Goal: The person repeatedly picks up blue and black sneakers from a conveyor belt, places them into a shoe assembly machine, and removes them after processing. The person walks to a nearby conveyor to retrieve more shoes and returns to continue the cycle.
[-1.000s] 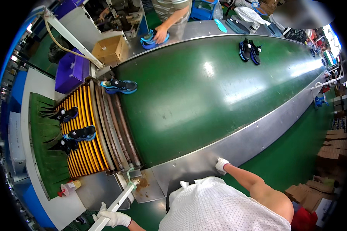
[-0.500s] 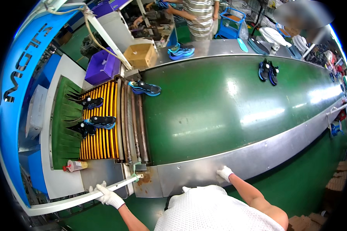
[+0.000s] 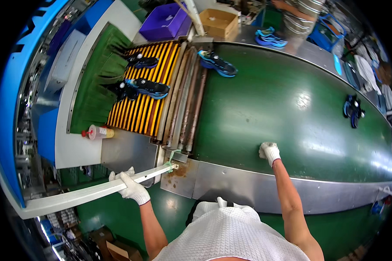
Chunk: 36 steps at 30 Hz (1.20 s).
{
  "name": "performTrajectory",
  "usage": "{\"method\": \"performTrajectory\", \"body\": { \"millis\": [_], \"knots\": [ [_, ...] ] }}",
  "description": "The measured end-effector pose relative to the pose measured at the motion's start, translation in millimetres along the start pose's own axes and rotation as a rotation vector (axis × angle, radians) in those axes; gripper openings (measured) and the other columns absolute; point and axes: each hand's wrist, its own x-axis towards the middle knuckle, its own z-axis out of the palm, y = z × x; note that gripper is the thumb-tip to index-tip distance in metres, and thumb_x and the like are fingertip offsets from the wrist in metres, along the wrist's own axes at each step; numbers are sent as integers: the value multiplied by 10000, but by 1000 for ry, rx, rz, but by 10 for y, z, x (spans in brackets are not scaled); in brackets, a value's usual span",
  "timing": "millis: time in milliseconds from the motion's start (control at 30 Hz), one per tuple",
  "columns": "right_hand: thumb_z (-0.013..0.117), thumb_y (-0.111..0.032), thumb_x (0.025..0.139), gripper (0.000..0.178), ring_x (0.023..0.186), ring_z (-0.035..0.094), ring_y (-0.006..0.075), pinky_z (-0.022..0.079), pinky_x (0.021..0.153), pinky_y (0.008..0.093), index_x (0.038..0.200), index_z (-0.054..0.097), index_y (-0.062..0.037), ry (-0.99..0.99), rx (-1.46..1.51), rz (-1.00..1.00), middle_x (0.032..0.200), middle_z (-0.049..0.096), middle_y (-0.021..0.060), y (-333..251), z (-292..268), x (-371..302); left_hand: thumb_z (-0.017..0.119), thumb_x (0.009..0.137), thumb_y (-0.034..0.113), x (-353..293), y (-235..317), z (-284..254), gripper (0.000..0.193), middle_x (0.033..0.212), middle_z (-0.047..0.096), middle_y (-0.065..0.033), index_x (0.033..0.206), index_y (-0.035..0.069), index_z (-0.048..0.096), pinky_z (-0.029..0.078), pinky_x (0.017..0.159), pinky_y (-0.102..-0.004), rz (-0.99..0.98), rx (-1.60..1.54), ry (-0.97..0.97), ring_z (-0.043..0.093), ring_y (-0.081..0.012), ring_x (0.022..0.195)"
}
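Note:
My left hand (image 3: 133, 188), in a white knit glove, is wrapped round a white metal bar (image 3: 87, 194) left of my body. My right hand (image 3: 270, 151), gloved alike, reaches over the near part of a green conveyor belt (image 3: 248, 113). Its fingers are curled in, and nothing shows in them. A black-and-blue sneaker (image 3: 217, 64) lies where the belt meets the rollers, well beyond that hand. Several similar sneakers, one of them a sneaker (image 3: 149, 88) with a light blue sole, sit on the yellow rollers (image 3: 137, 116) by a green strip curtain (image 3: 93, 87).
A pair of dark sneakers (image 3: 353, 112) stands on the belt's right part. Another blue sneaker (image 3: 270, 38) sits on the far metal ledge, near a person in a striped shirt (image 3: 302, 19). Purple bin (image 3: 165, 19) and cardboard box (image 3: 215, 22) stand behind the rollers; a drink cup (image 3: 100, 132) is beside them.
My right hand has moved from the metal edge forward over the belt, its fingers now curled. My left hand stays on the bar. The whole view has swung, shifting the scene rightward and up.

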Motion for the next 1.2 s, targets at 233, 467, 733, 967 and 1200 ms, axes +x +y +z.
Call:
{"method": "performTrajectory", "body": {
  "millis": [233, 467, 733, 967, 1200],
  "knots": [
    [668, -173, 932, 337, 691, 648, 168, 562, 628, 327, 1196, 604, 26, -107, -390, -266, 837, 677, 101, -1333, 1221, 1026, 478, 971, 197, 34, -14, 173, 239, 725, 508, -93, 938, -38, 510, 601, 852, -486, 232, 121, -17, 561, -212, 711],
    [779, -225, 883, 1062, 878, 670, 184, 604, 741, 327, 1594, 30, 22, -519, -58, -333, 1331, 592, 208, -2349, 2986, 1022, 433, 876, 64, 90, -54, 396, 134, 669, 499, -83, 767, 4, 484, 633, 723, -429, 308, 124, 92, 548, -192, 585],
    [735, -287, 896, 899, 847, 691, 225, 570, 789, 341, 1518, 219, 105, -472, -111, -407, 1220, 671, 204, -2294, 3556, 1233, 469, 860, 73, 203, -131, 280, 127, 649, 526, -122, 770, -14, 493, 642, 688, -409, 346, 119, 71, 558, -199, 554],
    [692, -395, 861, 630, 1164, 633, 392, 509, 990, 466, 1298, 579, 46, -171, -572, -399, 1212, 654, 302, -1909, 2130, 817, 452, 885, 125, 166, -11, 408, 251, 747, 497, -115, 710, -17, 560, 633, 763, -433, 387, 170, 89, 585, -228, 744],
    [582, -250, 831, 251, 858, 696, 315, 562, 780, 407, 853, 708, -35, -126, -391, -330, 885, 703, 186, -1337, 1722, 349, 414, 998, 494, -13, -91, 128, 606, 906, 632, -210, 1151, -89, 471, 502, 863, -458, 349, 155, -2, 655, -348, 826]
  ]
}}
